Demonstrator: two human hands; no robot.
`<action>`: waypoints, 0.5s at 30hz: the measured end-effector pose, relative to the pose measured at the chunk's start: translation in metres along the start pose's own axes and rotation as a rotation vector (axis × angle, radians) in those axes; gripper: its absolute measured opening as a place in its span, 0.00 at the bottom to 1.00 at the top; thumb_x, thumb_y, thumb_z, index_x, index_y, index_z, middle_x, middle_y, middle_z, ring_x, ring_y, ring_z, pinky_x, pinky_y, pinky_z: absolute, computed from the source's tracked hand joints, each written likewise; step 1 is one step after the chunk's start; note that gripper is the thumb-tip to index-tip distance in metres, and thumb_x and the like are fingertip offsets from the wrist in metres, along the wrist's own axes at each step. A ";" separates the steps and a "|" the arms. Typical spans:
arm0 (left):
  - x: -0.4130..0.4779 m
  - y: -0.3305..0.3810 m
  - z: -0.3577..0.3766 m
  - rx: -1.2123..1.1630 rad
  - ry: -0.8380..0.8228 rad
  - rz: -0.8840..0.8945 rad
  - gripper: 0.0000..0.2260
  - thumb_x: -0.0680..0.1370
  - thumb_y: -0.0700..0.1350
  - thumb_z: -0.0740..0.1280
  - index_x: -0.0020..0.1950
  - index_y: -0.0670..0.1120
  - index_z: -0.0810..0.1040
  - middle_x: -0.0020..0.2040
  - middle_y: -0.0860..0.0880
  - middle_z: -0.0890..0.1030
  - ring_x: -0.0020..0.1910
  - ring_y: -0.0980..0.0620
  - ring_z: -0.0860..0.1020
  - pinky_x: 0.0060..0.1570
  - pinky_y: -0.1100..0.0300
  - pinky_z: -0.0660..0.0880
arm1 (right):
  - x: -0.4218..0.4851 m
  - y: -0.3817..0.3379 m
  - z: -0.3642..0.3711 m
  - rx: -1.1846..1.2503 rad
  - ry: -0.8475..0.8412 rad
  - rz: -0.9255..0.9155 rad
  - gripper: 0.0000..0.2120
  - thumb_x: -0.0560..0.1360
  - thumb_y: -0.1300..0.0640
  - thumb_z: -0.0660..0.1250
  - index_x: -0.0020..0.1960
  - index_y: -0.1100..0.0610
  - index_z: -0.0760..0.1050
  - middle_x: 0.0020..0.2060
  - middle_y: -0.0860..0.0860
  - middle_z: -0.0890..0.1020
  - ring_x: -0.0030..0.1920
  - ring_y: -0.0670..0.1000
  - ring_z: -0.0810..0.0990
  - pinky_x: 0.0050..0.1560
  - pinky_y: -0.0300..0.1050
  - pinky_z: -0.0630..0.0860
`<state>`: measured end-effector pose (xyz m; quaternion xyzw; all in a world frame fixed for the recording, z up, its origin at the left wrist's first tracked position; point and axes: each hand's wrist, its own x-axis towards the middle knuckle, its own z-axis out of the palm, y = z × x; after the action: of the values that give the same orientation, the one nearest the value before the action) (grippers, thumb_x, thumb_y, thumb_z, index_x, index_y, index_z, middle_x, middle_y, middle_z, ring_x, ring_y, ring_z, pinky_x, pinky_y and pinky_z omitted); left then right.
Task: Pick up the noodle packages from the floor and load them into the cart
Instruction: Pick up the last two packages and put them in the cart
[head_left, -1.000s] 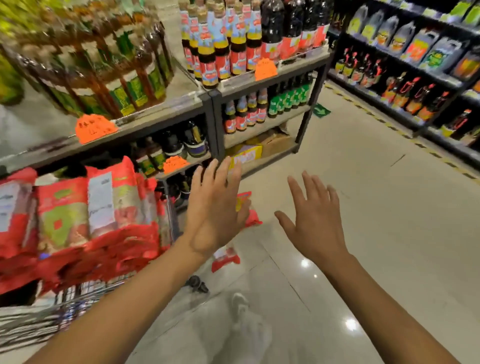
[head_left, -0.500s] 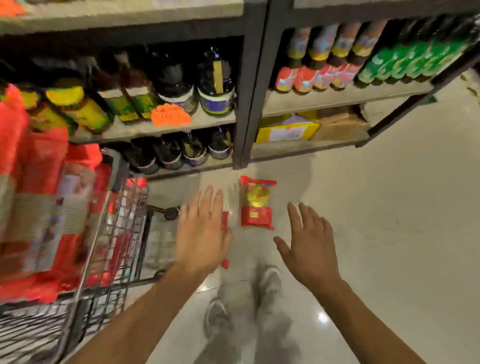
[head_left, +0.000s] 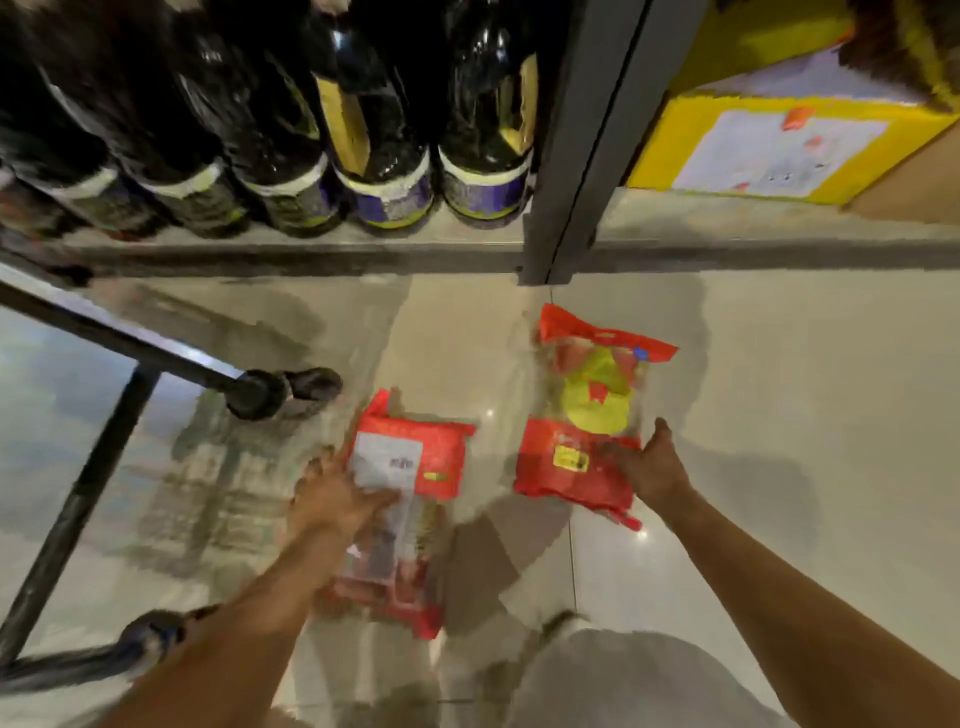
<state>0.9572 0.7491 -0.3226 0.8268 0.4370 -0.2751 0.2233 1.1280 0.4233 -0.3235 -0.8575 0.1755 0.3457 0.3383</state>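
Two red noodle packages lie on the pale tiled floor in front of the bottom shelf. The left noodle package (head_left: 415, 457) shows its white label side, and my left hand (head_left: 332, 499) grips its left edge with the thumb on top. The right noodle package (head_left: 592, 395) shows a yellow-green picture. My right hand (head_left: 654, 467) holds its lower right edge, thumb pointing up. The cart's dark lower frame (head_left: 130, 343) is on the left. Its basket is out of view.
A cart wheel (head_left: 280, 389) stands just left of the left package, and another wheel (head_left: 150, 634) sits near my left forearm. Dark bottles (head_left: 384, 156) fill the bottom shelf. A yellow box (head_left: 779, 145) sits right of the shelf post (head_left: 576, 156). My grey trouser leg (head_left: 623, 675) is below.
The view has dropped close to the floor. Both hands were open in the air; now each has come down onto a package and closed on its edge.
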 end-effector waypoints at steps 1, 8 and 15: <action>0.015 -0.005 0.011 -0.156 -0.088 -0.088 0.48 0.68 0.62 0.79 0.78 0.40 0.66 0.74 0.38 0.73 0.72 0.40 0.74 0.69 0.47 0.71 | 0.025 0.011 0.011 0.064 0.024 0.011 0.48 0.66 0.43 0.82 0.74 0.63 0.63 0.62 0.62 0.81 0.61 0.63 0.81 0.63 0.61 0.77; 0.023 -0.008 0.042 -0.715 -0.102 -0.122 0.12 0.68 0.44 0.83 0.47 0.45 0.85 0.36 0.51 0.87 0.34 0.54 0.86 0.31 0.62 0.79 | 0.054 0.007 0.044 0.419 -0.009 0.039 0.42 0.58 0.55 0.86 0.66 0.59 0.69 0.53 0.55 0.84 0.52 0.60 0.84 0.60 0.61 0.80; -0.125 0.026 -0.063 -0.914 0.120 -0.194 0.28 0.61 0.59 0.83 0.55 0.49 0.80 0.46 0.52 0.86 0.44 0.49 0.85 0.43 0.54 0.81 | -0.126 -0.059 -0.057 0.397 0.001 -0.096 0.46 0.57 0.58 0.84 0.69 0.52 0.65 0.55 0.52 0.80 0.50 0.53 0.83 0.51 0.53 0.81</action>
<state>0.9370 0.6990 -0.1908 0.6135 0.6007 -0.0258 0.5120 1.0987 0.4331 -0.1765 -0.7814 0.1995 0.2874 0.5167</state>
